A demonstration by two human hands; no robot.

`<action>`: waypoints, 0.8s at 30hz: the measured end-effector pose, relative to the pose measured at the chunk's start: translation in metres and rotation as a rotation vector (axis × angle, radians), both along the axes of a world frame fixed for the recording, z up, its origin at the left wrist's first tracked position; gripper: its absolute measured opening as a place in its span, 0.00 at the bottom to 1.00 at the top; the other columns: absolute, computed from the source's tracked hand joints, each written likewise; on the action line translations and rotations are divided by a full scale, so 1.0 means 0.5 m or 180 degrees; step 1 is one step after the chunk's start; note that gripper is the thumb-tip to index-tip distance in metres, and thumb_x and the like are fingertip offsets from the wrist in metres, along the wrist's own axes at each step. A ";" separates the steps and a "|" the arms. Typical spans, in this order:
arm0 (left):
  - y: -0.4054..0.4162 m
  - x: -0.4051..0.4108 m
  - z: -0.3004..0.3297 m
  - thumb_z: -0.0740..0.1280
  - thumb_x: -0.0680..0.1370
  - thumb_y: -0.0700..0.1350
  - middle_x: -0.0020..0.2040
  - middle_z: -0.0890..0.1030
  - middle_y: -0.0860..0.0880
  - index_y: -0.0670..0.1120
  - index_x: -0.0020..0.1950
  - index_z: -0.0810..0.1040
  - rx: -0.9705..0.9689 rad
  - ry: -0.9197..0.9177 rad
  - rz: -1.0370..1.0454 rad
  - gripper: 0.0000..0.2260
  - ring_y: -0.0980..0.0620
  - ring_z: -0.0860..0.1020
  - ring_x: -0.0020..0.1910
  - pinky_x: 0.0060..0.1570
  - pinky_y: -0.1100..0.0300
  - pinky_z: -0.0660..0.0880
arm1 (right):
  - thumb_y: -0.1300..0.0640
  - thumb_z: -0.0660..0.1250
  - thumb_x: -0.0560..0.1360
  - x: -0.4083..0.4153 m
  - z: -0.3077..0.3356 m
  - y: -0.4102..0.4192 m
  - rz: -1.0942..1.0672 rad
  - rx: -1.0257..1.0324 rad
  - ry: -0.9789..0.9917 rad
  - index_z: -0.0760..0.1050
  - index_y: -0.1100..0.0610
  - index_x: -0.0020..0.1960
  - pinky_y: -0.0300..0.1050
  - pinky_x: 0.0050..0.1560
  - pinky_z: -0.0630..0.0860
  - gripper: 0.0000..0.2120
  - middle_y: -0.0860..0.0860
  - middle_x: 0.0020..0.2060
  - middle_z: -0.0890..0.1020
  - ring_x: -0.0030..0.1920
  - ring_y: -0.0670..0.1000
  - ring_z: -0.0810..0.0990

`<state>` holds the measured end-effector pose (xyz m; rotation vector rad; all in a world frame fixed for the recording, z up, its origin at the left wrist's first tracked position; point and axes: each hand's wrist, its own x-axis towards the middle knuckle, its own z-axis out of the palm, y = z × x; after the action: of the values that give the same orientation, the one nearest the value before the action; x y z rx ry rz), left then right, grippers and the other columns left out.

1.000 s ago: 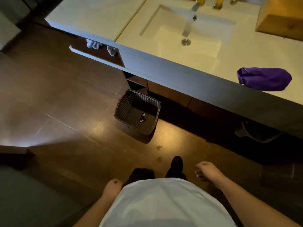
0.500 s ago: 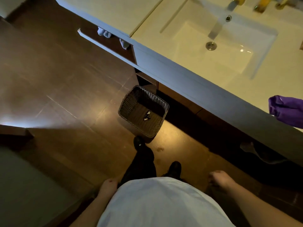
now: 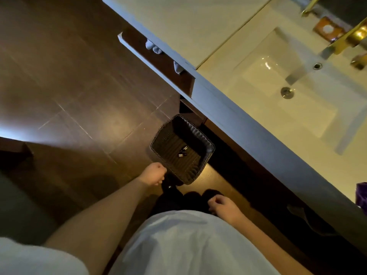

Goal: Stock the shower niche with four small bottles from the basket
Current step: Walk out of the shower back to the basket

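A pale vanity counter (image 3: 190,22) runs diagonally across the upper right of the frame, with a rectangular sink (image 3: 297,92) sunk into it and a gold faucet (image 3: 355,36) at the far right. An open drawer (image 3: 158,62) juts out below, over a dark brown tiled floor (image 3: 69,86). A purple cloth (image 3: 361,195) shows at the right edge
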<state>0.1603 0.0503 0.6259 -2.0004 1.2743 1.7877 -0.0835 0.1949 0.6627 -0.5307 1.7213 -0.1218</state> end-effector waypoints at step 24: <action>0.104 -0.003 -0.050 0.61 0.81 0.44 0.38 0.80 0.44 0.45 0.46 0.78 0.0474 -0.0397 0.2219 0.08 0.49 0.77 0.34 0.30 0.59 0.72 | 0.59 0.63 0.80 -0.256 -0.088 -0.406 0.0311 0.0337 0.0340 0.77 0.61 0.53 0.43 0.37 0.76 0.06 0.59 0.43 0.81 0.37 0.53 0.79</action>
<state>0.1586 0.1023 0.6008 -2.6076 0.3960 1.8825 -0.2117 -0.0081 0.6189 -0.5499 1.7912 0.0682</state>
